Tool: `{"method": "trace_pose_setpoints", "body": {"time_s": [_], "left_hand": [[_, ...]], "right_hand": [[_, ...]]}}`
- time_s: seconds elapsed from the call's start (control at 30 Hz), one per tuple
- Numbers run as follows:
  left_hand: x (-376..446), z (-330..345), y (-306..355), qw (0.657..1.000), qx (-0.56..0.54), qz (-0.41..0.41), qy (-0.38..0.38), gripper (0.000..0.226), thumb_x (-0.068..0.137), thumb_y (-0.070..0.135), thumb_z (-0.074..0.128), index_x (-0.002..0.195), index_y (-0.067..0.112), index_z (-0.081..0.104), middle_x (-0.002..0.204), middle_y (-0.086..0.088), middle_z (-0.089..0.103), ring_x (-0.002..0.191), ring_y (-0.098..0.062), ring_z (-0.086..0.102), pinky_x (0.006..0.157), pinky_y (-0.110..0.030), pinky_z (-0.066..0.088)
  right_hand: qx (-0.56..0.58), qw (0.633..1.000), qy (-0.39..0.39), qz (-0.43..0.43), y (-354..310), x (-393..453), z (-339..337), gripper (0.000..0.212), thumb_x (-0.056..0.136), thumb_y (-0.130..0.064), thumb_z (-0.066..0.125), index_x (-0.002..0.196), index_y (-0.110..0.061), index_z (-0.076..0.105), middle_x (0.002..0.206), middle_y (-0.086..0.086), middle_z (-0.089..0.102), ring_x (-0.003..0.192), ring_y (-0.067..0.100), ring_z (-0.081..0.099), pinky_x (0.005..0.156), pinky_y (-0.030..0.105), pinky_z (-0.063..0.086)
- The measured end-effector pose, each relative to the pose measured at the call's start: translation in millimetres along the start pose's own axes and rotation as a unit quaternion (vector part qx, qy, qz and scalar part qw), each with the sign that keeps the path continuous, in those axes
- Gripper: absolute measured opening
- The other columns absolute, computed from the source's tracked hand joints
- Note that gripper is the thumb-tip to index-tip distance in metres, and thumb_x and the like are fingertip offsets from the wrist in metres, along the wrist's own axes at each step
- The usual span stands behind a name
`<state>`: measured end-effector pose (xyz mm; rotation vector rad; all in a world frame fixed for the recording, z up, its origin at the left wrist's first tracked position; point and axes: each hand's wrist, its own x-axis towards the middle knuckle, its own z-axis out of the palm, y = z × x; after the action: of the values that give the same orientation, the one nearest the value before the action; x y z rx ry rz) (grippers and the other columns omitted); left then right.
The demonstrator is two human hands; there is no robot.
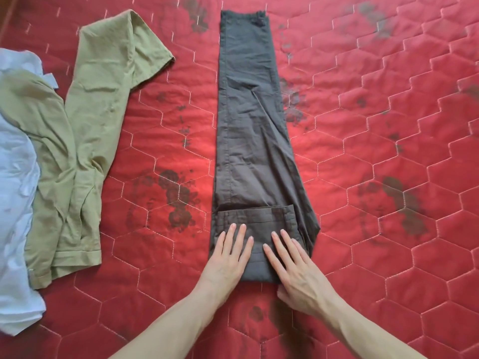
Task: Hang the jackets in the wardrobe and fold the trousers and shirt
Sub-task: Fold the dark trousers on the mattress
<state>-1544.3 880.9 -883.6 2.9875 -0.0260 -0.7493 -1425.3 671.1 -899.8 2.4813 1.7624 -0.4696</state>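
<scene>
I find the trousers (pixel 248 130) laid lengthwise mid-bed, waist end folded over at the near edge. Left hand (pixel 228 255) and right hand (pixel 293 265) press it flat-fingered. Cloth looks soft and light; I would take the fold's corners.

Matt creased cloth trousers (pixel 254 141), sheeny quilted bedspread (pixel 375 125) (stitched hexagons), crumpled olive cloth shirt (pixel 85 141)

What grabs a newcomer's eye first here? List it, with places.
The dark trousers stretch lengthwise down the middle of the red quilt, near end folded over. Both hands, left and right, press flat on that fold. An olive shirt lies at left, partly over a white garment.
</scene>
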Motion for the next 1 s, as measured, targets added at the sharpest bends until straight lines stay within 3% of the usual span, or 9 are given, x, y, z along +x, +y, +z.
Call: {"method": "trace_pose_setpoints", "body": {"time_s": [0.13,0.27,0.43,0.53,0.67,0.73,0.8,0.9,1.0], "left_hand": [[-1.7,0.0,2.8,0.999,-0.039,-0.015,-0.012,0.074,0.088,0.006,-0.006,0.162,0.001,-0.011,0.161,-0.031,-0.030,0.149,-0.053,-0.026,0.125,-0.061,0.000],[-10.1,-14.0,-3.3,0.994,-0.089,-0.011,-0.056,0.092,0.081,-0.005,0.037,0.163,0.004,-0.004,0.167,-0.026,-0.023,0.155,-0.041,-0.024,0.128,-0.050,-0.007],[-30.8,-38.1,-10.7,0.991,-0.121,0.005,-0.048,0.074,0.082,0.004,0.050,0.153,0.008,0.031,0.167,-0.018,0.023,0.155,-0.034,0.022,0.127,-0.042,0.020],[-44.7,-44.0,-14.1,0.978,-0.209,-0.002,0.003,0.046,0.085,0.009,0.045,0.130,0.017,0.050,0.128,-0.006,0.060,0.120,-0.028,0.057,0.101,-0.035,0.043],[-61.5,-47.6,-29.9,0.911,-0.407,-0.057,0.030,0.031,0.088,0.014,0.055,0.114,0.031,0.054,0.073,0.007,0.062,0.061,-0.013,0.054,0.063,-0.028,0.040],[-69.2,-46.4,-36.7,0.861,-0.493,-0.100,0.067,0.019,0.092,0.017,0.066,0.102,0.031,0.059,0.066,0.010,0.061,0.053,-0.006,0.048,0.057,-0.026,0.040],[-75.3,-43.6,-40.2,0.812,-0.558,-0.139,0.102,0.011,0.093,0.020,0.073,0.096,0.026,0.065,0.073,0.006,0.068,0.062,-0.005,0.057,0.064,-0.030,0.049],[-78.5,-42.2,-36.3,0.742,-0.637,-0.166,0.125,0.004,0.098,0.021,0.071,0.102,0.018,0.070,0.092,0.001,0.077,0.090,-0.017,0.074,0.083,-0.040,0.060],[-74.0,-45.0,-25.6,0.686,-0.684,-0.199,0.149,0.012,0.104,0.025,0.063,0.114,0.025,0.070,0.110,0.008,0.078,0.107,-0.011,0.073,0.091,-0.023,0.056]], "right_hand": [[0.008,0.999,0.004,0.045,-10.8,5.5,-12.3,0.097,0.067,-0.006,0.066,0.160,-0.006,0.037,0.166,0.026,0.029,0.155,0.044,0.027,0.119,0.054,0.039],[0.074,0.993,0.051,0.082,-8.9,-4.1,-21.3,0.098,0.050,0.006,0.076,0.146,-0.010,0.060,0.154,0.014,0.054,0.142,0.030,0.053,0.109,0.044,0.052],[0.172,0.970,0.143,0.099,7.5,-30.4,-18.1,0.072,0.050,0.011,0.088,0.119,-0.007,0.077,0.125,0.003,0.075,0.115,0.025,0.072,0.103,0.035,0.047],[0.213,0.959,0.155,0.104,14.5,-48.8,-23.9,0.058,0.061,0.004,0.093,0.114,-0.013,0.075,0.114,-0.003,0.075,0.103,0.023,0.074,0.097,0.032,0.046],[0.289,0.916,0.209,0.182,9.6,-62.9,-34.6,0.036,0.075,-0.003,0.090,0.106,-0.017,0.076,0.103,-0.009,0.075,0.093,0.014,0.070,0.091,0.023,0.047],[0.363,0.864,0.230,0.262,4.2,-66.5,-44.4,0.029,0.081,-0.013,0.090,0.104,-0.021,0.074,0.101,-0.013,0.075,0.092,0.008,0.069,0.088,0.018,0.046],[0.430,0.818,0.241,0.297,-0.9,-67.3,-56.6,0.022,0.084,-0.027,0.081,0.103,-0.024,0.072,0.093,-0.013,0.073,0.088,0.006,0.068,0.083,0.019,0.048],[0.476,0.793,0.239,0.296,-10.3,-62.2,-70.4,0.019,0.091,-0.041,0.068,0.095,-0.023,0.062,0.073,-0.002,0.061,0.067,0.019,0.057,0.066,0.029,0.047],[0.469,0.788,0.243,0.315,-17.2,-51.7,-72.0,0.024,0.093,-0.043,0.061,0.091,-0.021,0.053,0.066,-0.002,0.058,0.060,0.022,0.053,0.060,0.036,0.046]]}}
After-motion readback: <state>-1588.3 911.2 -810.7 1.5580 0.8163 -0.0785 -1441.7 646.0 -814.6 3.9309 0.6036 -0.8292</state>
